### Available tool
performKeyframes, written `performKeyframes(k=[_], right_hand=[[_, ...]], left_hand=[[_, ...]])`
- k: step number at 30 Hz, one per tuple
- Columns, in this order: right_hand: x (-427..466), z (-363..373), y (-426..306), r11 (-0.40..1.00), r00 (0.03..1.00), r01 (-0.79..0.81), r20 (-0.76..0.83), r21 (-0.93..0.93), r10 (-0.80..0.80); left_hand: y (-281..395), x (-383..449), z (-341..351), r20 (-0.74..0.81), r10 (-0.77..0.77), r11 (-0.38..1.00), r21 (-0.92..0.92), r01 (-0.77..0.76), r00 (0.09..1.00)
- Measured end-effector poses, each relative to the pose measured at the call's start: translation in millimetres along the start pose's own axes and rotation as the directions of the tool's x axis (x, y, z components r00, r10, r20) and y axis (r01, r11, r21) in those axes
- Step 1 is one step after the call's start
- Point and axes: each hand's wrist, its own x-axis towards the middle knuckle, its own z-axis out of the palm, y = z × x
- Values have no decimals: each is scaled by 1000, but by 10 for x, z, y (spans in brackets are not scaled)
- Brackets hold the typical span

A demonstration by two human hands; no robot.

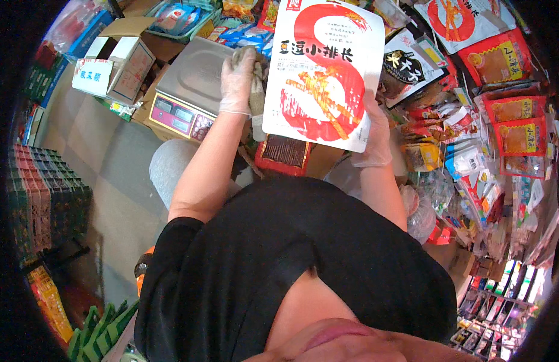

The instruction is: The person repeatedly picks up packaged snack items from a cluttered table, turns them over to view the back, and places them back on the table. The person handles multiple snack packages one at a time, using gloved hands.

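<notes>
A large white and red snack pouch (322, 74) is held up by my right hand (375, 131), which grips its lower right edge and wears a clear plastic glove. My left hand (239, 79), gloved too, lies by the right edge of a digital scale (196, 72). Beneath and beside its fingers is a grey knitted glove (258, 102); whether the fingers close on it, I cannot tell. Below the pouch a red packet with a dark brown strip pattern (284, 154) is partly covered.
An open cardboard box (121, 68) stands left of the scale. Green baskets (207, 9) of packets are beyond it. Hanging snack packs (519, 131) crowd the right side. Stacked plastic crates (49, 194) stand on the floor at left.
</notes>
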Motion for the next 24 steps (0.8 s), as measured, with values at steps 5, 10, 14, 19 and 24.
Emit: performKeyframes(k=[5,10,14,19,24], right_hand=[[13,-47,-82,999,996,-26,92,34,22],[260,-534,37,941,998,-22,55,-337,43],[516,-772,297,576,888,169,-131,-800,-442],[425,55,549,922,969,249,85,-296,-234],[563,-120,654,996,988,78,136,-34,-72]], left_hand=[[152,-110,-96,669,-159,588,-527,613,726],[385,-272,-21,602,-139,832,-360,423,786],[193,-106,-34,509,-106,947,-210,243,854],[673,-810,224,526,-68,991,133,-3,848],[313,-1007,292,626,413,763,159,-627,662]])
